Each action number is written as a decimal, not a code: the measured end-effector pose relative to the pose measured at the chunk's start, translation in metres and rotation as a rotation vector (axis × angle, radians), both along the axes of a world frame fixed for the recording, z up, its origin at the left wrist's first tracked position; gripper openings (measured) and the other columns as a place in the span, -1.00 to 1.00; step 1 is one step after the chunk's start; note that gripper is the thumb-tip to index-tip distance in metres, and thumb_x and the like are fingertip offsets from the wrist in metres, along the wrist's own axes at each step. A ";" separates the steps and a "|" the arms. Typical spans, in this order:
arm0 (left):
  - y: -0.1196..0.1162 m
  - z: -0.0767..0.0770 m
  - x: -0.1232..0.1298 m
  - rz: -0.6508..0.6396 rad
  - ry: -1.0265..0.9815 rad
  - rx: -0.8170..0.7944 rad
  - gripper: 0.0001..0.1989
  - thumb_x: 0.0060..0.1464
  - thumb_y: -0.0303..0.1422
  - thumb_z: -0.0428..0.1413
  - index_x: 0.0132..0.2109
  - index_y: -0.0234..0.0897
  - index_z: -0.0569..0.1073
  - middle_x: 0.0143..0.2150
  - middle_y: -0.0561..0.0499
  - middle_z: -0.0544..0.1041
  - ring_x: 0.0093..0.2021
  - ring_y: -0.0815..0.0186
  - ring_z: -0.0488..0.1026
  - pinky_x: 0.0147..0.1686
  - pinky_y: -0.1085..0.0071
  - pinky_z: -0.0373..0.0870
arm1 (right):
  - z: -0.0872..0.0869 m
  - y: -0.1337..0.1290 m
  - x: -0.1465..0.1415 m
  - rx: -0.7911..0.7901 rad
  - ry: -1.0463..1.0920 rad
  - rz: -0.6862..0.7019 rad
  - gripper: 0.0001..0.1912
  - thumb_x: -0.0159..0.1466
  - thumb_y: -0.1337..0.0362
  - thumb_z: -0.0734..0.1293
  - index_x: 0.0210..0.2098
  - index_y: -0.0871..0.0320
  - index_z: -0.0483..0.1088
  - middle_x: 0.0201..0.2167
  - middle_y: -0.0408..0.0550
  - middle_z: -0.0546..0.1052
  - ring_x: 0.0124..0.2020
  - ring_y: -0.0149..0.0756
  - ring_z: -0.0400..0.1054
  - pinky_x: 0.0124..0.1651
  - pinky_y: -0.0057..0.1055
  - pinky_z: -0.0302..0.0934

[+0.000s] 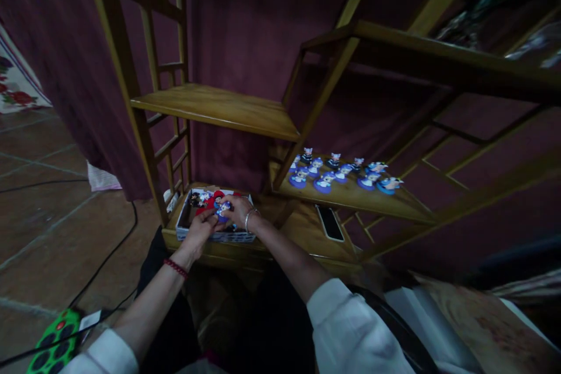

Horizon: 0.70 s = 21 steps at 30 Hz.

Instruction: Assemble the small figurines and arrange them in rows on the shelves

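My right hand (239, 211) grips a small blue-and-white figurine (223, 209) by its upper part, above a white woven basket (214, 236). My left hand (200, 230) reaches in beside it, with its fingertips close to the same figurine. I cannot tell whether it holds anything. Red-clad figurines (210, 201) and other small figures lie packed in the basket, partly hidden by my hands. Several blue-based figurines (324, 183) stand in rows on a wooden shelf (350, 197) to the right of my hands.
A black phone (329, 223) lies on the lower wooden ledge, right of the basket. A bare wooden shelf (214, 108) sits above the basket, with a maroon curtain (245, 41) behind. Black cables (109, 251) and a green power strip (55, 342) lie on the tiled floor at the left.
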<state>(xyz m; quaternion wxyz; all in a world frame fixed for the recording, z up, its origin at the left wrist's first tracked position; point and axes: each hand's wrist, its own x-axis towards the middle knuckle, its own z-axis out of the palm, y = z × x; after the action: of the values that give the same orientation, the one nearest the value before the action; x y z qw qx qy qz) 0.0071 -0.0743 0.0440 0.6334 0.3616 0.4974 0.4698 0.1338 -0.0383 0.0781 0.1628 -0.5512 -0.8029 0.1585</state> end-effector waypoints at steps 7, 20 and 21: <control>-0.016 0.012 0.020 0.067 -0.157 -0.094 -0.84 0.03 -0.66 -0.06 -0.26 -0.41 0.33 -0.31 -0.05 0.46 -0.34 0.44 0.48 -0.17 0.37 0.45 | 0.014 -0.029 0.021 0.026 0.036 0.018 -0.66 0.07 0.31 0.29 -0.13 0.07 0.38 -0.31 -0.15 0.47 -0.34 -0.41 0.32 -0.23 -0.51 0.17; -0.046 0.030 0.068 -0.097 -0.209 -0.080 -0.81 0.01 -0.71 -0.08 -0.35 -0.39 0.33 -0.43 0.03 0.45 -0.43 0.48 0.45 -0.19 0.41 0.44 | 0.017 -0.077 0.073 0.082 0.243 -0.123 -0.71 0.04 0.34 0.31 -0.19 0.13 0.35 -0.36 -0.16 0.51 -0.37 -0.43 0.37 -0.25 -0.52 0.21; -0.048 0.032 0.072 -0.101 -0.223 -0.081 -0.80 0.01 -0.71 -0.08 -0.35 -0.39 0.33 -0.43 0.03 0.45 -0.44 0.48 0.45 -0.20 0.43 0.45 | 0.018 -0.080 0.077 0.089 0.262 -0.121 -0.71 0.05 0.34 0.31 -0.19 0.12 0.35 -0.37 -0.17 0.51 -0.38 -0.44 0.37 -0.25 -0.52 0.22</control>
<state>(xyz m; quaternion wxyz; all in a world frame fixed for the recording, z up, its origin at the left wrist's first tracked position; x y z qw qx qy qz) 0.0788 -0.1228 0.0756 0.7218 0.3057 0.4235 0.4542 0.2105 -0.1184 0.0960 0.2996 -0.5653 -0.7465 0.1830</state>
